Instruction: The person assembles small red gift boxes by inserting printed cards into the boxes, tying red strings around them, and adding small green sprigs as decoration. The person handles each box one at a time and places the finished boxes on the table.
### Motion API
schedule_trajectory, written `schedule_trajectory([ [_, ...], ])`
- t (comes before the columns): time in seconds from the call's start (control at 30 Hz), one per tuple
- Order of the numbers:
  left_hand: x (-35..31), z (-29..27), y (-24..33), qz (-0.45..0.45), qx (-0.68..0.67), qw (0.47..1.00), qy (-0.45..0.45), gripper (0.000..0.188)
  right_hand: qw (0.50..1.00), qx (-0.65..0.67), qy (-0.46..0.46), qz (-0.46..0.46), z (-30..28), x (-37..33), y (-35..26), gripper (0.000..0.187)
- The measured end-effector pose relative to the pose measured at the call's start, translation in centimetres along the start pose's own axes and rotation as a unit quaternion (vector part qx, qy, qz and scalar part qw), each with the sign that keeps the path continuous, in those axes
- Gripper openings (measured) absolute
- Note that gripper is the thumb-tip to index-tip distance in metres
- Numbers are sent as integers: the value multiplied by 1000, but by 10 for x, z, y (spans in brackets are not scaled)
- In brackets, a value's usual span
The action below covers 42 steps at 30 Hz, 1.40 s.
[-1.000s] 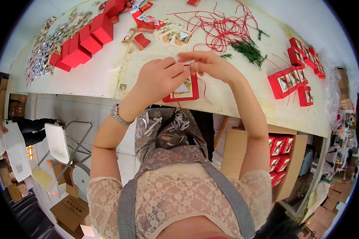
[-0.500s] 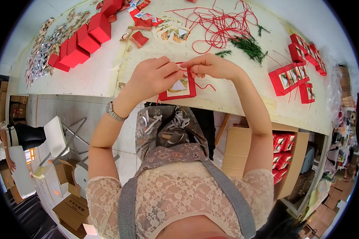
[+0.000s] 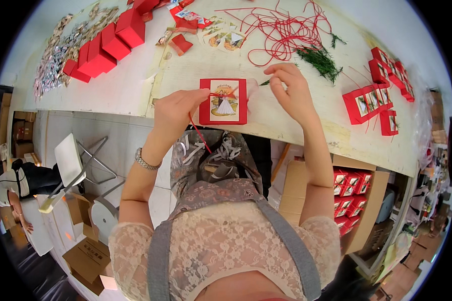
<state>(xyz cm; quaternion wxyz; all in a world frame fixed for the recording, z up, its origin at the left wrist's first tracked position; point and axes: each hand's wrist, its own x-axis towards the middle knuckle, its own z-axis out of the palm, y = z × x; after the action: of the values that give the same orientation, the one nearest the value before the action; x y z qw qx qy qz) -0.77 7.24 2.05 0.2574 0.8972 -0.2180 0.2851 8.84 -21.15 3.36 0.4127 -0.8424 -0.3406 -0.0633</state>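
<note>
A red box (image 3: 204, 113) with a printed picture card (image 3: 217, 111) on top lies at the table's front edge before me. Thin red cord (image 3: 221, 94) crosses the card, and one end hangs over the edge below my left hand (image 3: 177, 111). That hand is closed at the box's left side, thumb and fingertips pinching the cord. Right of the box, my right hand (image 3: 289, 93) is raised, its finger and thumb spread. A small green sprig (image 3: 265, 83) shows beside its thumb; whether they touch I cannot tell.
Tangled red cord (image 3: 286, 30) and green sprigs (image 3: 320, 61) lie at the back. Plain red boxes (image 3: 101, 56) stand at left, decorated ones (image 3: 361, 104) at right. Below the table, a cardboard carton (image 3: 291, 193) holds more boxes. Another person (image 3: 15, 188) is at far left.
My hands have parted from above the box. The right one has moved right and let go of the cord; the left has moved left and down, uncovering the card.
</note>
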Motion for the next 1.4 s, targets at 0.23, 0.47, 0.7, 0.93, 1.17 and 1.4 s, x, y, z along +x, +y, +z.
schedule_trajectory([
  [0.23, -6, 16, 7, -39, -56, 997, 31, 15, 961, 228, -8, 156, 32, 9, -5, 15],
  [0.47, -10, 11, 7, -68, -43, 994, 74, 15, 982, -38, -18, 183, 25, 24, 8, 35],
  [0.7, -12, 19, 6, -50, -64, 995, 65, 17, 947, 174, -121, 243, 45, 9, 28, 25],
  [0.93, -11, 8, 12, -163, -141, 975, 52, 10, 871, 473, 62, 113, 36, 10, -26, 21],
  [1.17, 6, 3, 3, -357, -645, 670, -85, 28, 603, 789, -86, 85, 74, 24, -17, 14],
  [1.4, -14, 10, -6, -300, -431, 839, -143, 29, 943, 318, -13, 97, 59, -3, -13, 16],
])
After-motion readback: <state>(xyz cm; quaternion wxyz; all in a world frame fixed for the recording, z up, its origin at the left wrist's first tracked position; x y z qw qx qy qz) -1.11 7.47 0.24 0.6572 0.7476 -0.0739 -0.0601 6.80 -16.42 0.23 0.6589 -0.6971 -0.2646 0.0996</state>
